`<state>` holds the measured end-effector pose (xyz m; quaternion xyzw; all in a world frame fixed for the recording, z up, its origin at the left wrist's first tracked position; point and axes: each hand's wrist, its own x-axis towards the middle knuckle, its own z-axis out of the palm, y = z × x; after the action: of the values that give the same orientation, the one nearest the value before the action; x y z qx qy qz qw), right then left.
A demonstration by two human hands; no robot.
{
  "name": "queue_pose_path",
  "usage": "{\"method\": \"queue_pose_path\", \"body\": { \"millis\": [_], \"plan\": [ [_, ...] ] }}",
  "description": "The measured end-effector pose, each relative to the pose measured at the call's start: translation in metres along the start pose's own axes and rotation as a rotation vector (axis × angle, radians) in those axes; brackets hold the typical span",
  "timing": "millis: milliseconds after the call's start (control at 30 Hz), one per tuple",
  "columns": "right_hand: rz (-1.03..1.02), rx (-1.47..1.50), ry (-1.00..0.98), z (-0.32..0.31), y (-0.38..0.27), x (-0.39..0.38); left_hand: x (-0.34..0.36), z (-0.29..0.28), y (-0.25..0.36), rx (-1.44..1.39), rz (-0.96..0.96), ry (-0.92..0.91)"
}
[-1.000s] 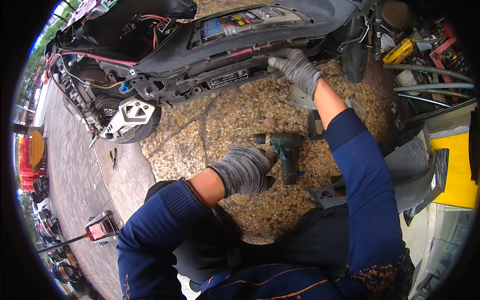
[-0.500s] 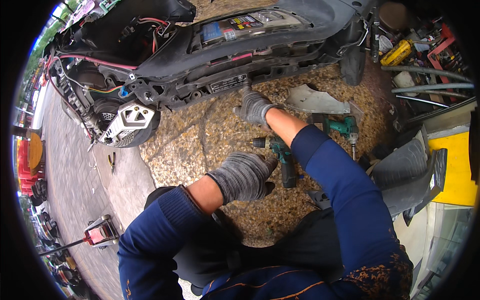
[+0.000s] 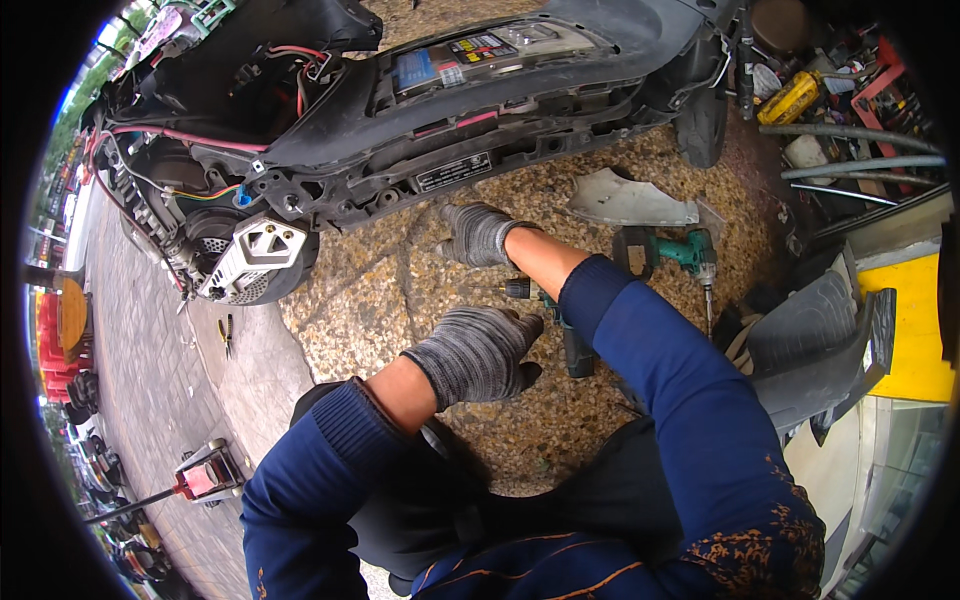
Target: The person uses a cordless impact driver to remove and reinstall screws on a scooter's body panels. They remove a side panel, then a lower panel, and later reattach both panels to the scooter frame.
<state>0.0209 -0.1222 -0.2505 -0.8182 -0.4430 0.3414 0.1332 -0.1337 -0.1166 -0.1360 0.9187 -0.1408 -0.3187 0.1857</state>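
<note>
Both my hands wear grey striped knit gloves. My right hand (image 3: 480,236) is over the stone-chip floor just below the scooter's lower side, its index finger and thumb spread apart, with nothing visible in it. Closer to me, my left hand (image 3: 476,354) hangs with loosely bent fingers and the thumb apart, holding nothing I can see. Beside it on the floor lies a teal and black cordless drill (image 3: 577,352), partly hidden by my right forearm. The stripped scooter (image 3: 380,150) stretches across the far side, its wiring exposed at the left and a dark label plate (image 3: 455,172) low on its frame.
A second teal power driver (image 3: 690,255) lies right of my forearm, below a grey curved panel piece (image 3: 632,197). Dark plastic body panels (image 3: 810,335) rest at the right. Pliers (image 3: 228,335) lie at the left, near a red floor jack (image 3: 205,478). Hoses and tools crowd the upper right.
My right hand has drawn back from the scooter's lower frame, moving left and toward me. The left hand has shifted slightly left.
</note>
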Motion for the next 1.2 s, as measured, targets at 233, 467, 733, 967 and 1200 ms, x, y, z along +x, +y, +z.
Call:
{"method": "queue_pose_path", "body": {
  "millis": [233, 467, 733, 967, 1200],
  "plan": [
    [0.115, 0.039, 0.125, -0.008, 0.021, -0.006, 0.005, 0.002, 0.001, 0.007, 0.025, 0.003],
    [0.111, 0.009, 0.254, -0.006, 0.03, -0.006, 0.008, 0.001, 0.0, -0.004, 0.031, 0.004],
    [0.052, 0.059, 0.192, -0.004, 0.047, -0.012, 0.015, 0.009, -0.002, 0.004, 0.057, 0.057],
    [0.152, 0.029, 0.041, -0.012, 0.072, -0.031, 0.028, 0.019, -0.001, 0.029, 0.135, 0.133],
    [0.225, -0.003, -0.003, -0.025, 0.085, -0.048, 0.036, 0.01, 0.014, 0.035, 0.067, -0.007]
  ]
}}
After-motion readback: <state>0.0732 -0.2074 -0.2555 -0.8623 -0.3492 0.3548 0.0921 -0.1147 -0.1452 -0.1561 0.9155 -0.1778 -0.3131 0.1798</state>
